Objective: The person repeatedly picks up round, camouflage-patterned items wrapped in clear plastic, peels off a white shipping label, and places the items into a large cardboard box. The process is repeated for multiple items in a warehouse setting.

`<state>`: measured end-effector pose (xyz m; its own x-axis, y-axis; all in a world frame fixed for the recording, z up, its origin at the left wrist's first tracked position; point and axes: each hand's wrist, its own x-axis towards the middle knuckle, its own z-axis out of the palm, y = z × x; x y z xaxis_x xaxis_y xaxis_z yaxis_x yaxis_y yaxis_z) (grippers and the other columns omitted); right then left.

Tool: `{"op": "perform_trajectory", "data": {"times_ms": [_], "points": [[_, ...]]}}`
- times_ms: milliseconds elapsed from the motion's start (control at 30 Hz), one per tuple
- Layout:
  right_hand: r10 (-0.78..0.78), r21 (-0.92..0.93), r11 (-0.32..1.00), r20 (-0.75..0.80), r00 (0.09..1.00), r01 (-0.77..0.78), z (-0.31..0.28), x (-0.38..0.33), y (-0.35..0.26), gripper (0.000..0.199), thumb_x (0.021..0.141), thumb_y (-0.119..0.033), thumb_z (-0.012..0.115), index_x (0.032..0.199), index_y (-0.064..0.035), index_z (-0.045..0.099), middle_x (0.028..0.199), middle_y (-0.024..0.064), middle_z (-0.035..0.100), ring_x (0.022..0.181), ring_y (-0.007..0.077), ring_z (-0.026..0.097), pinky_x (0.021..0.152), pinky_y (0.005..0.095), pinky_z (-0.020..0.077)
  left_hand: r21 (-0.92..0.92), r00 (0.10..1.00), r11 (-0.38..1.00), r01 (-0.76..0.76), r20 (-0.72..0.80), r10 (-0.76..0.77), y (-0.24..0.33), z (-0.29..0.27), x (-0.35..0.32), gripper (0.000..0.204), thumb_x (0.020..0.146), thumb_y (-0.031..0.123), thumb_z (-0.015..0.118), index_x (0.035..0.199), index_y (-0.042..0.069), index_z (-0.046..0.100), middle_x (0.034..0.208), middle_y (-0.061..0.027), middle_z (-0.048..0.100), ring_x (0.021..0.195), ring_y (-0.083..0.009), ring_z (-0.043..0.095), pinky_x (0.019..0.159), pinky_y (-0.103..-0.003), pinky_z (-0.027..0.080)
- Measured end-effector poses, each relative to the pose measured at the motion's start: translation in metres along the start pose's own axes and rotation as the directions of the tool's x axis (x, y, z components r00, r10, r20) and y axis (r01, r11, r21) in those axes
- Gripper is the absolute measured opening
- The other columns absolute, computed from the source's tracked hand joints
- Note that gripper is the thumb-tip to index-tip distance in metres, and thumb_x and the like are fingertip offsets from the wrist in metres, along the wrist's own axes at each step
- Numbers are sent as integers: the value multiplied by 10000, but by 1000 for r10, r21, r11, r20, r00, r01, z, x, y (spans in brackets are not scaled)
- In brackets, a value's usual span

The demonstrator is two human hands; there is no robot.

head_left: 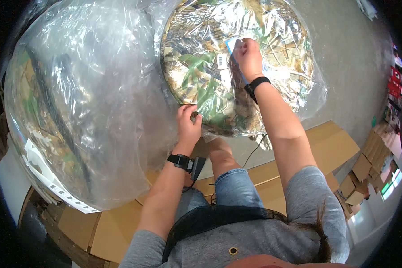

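Note:
A round, flat pack of camouflage-patterned fabric (214, 96) in glossy clear plastic lies in front of me. On its upper middle, my right hand (249, 57) is closed, fingertips pressed together over a white sheet with a blue edge (230, 43). Whatever those fingertips pinch is hidden. A small white barcode label (221, 61) sits just left of that hand. At the pack's lower left edge, my left hand (189, 124) has its fingers curled in, gripping the rim of the clear plastic wrap.
To the left bulges a large clear plastic bag (107, 89) with more camouflage packs (33, 100) inside and a white printed strip (53, 187) on it. Brown cardboard (328, 145) lies around my legs. Grey floor (344, 58) stretches to the right, with cardboard boxes (366, 167) farther off.

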<state>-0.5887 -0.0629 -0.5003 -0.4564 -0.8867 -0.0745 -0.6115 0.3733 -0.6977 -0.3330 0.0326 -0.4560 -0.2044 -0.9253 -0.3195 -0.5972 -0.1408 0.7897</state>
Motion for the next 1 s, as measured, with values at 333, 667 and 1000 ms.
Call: {"op": "perform_trajectory", "data": {"times_ms": [333,667,1000], "points": [[-41,390,921,92,995,2,17,-14,8,263,814,0,478,1054,-19,583,1008,169,602,944,265,583,858,301,441,-12,995,995,100,14,-99,-4,4,6,289,719,46,601,1006,43,557,1038,-142,471,961,-293,465,849,-367,383],[-377,-100,860,537,755,501,-6,-104,-11,681,808,-321,553,1310,40,267,1369,215,258,1283,348,230,1049,415,211,-232,922,905,357,-71,-381,-2,6,15,402,753,15,572,1133,9,442,1068,-99,413,869,-170,474,778,-281,412],[-293,-244,867,456,841,434,10,-87,-12,651,829,-385,497,1299,22,303,1377,187,265,1281,321,241,1036,443,211,-320,885,867,383,-141,-443,-15,16,25,472,747,40,596,1162,-55,392,1047,-121,491,899,-175,501,785,-291,415]]}}
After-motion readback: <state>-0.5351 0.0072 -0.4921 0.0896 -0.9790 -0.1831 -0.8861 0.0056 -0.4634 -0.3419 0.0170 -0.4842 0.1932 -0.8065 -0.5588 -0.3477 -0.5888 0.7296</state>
